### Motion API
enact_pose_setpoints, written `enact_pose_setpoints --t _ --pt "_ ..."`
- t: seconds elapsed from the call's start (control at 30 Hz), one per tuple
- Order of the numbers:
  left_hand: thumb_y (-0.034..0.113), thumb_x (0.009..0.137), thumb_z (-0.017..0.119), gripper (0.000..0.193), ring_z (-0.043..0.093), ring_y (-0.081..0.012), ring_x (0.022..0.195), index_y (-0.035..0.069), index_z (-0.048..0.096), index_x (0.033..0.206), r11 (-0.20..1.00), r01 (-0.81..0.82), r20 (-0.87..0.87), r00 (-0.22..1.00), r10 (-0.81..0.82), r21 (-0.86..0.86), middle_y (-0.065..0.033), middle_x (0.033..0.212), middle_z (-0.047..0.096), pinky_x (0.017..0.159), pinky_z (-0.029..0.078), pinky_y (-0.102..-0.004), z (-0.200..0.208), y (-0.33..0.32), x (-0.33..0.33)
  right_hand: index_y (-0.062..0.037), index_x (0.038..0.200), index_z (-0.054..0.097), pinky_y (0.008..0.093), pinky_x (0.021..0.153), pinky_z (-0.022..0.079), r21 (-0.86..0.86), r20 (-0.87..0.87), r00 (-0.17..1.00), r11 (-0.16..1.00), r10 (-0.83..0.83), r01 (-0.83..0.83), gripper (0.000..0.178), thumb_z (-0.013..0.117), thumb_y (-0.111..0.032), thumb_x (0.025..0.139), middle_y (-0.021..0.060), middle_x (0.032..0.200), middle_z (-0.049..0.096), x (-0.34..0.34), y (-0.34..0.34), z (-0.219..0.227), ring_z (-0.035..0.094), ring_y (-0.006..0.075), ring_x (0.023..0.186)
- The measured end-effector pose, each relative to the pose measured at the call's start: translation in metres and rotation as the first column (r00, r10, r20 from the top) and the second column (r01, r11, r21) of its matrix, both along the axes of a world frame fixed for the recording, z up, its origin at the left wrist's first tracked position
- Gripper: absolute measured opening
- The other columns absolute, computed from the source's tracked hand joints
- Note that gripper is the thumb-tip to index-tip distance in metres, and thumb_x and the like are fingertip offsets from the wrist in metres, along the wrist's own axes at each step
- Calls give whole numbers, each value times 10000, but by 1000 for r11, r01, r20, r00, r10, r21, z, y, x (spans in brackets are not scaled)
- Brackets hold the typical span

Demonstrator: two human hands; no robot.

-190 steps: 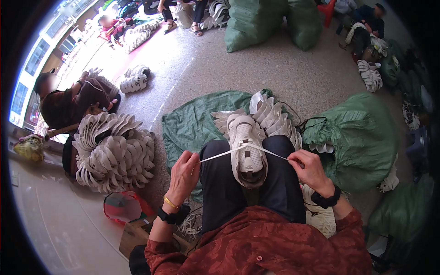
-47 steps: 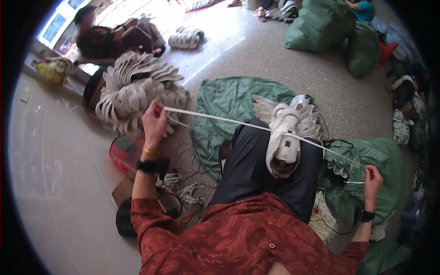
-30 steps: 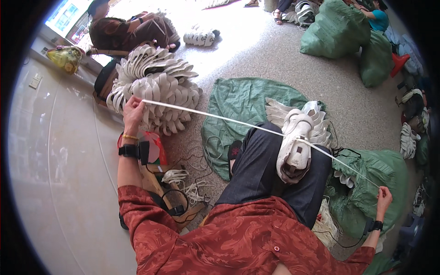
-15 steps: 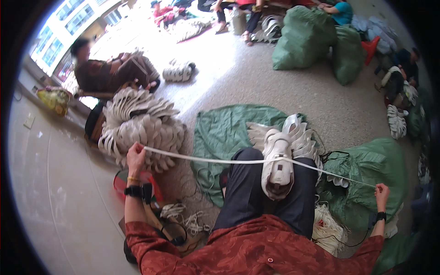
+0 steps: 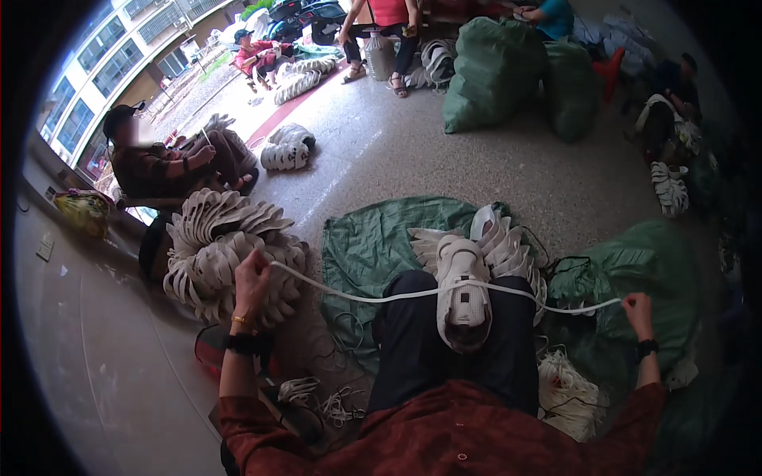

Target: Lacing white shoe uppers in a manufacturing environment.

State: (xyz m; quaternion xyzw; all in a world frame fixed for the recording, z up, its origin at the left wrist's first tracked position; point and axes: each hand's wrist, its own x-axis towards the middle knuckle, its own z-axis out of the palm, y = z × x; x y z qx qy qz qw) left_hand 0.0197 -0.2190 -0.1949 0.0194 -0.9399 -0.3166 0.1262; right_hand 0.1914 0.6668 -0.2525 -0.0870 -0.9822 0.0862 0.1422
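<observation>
Left hand (image 5: 252,279): mine, raised at my left, fingers closed, thumb and fingertips pinching one side of a white lace. Right hand (image 5: 637,311): mine, out at my right, fingers curled in, pinching the lace's other side.

Lace (image 5: 373,300): one, white, flat, sagging from each hand and crossing the top of the shoe.

Shoe (image 5: 463,305): one, pale, lying across my thighs between my two hands, its dark-lined opening toward me.

Trousers (image 5: 405,349): mine, dark, under the shoe.

Green sheet (image 5: 373,246): spread on the floor beyond my knees.

Pale shoe pieces (image 5: 230,230): a large heap, near my left hand.

Green sack (image 5: 647,274): one, near my right hand.

Spare laces (image 5: 567,393): a whitish bundle, beside my right thigh.
</observation>
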Motion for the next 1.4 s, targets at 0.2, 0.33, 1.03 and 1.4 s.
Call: enact_pose_setpoints --t 0.2,0.33,1.03,1.4 --pt "59 916 643 78 547 -134 653 18 579 899 963 -257 -454 850 268 87 -73 724 600 649 483 -316 69 29 4 -15 929 708 232 626 530 -789 83 978 586 -193 183 113 686 -125 927 26 776 671 -52 -56 52 649 75 738" --pt "109 949 629 70 496 -46 652 87 609 885 710 -152 262 964 -47 688 22 789 596 563 386 -203 30 65 56 -17 1066 659 182 641 525 -982 46 947 -189 -316 -15 143 633 -121 971 27 914 667 -33 -87 23 630 66 775" --pt "-47 892 643 98 655 -79 842 -30 547 896 717 202 224 863 -452 667 -95 1055 735 751 532 -242 -38 269 72 17 999 696 396 627 466 -456 -79 862 751 500 -477 141 636 -16 875 161 847 605 -82 -349 28 596 330 693" --pt "-81 895 632 111 643 -88 899 -17 542 906 528 159 112 889 -444 834 -95 1057 709 802 544 -242 -61 281 49 11 1098 732 227 697 563 -927 -110 949 314 296 -206 214 686 -8 890 62 957 759 -116 -361 14 686 75 807"
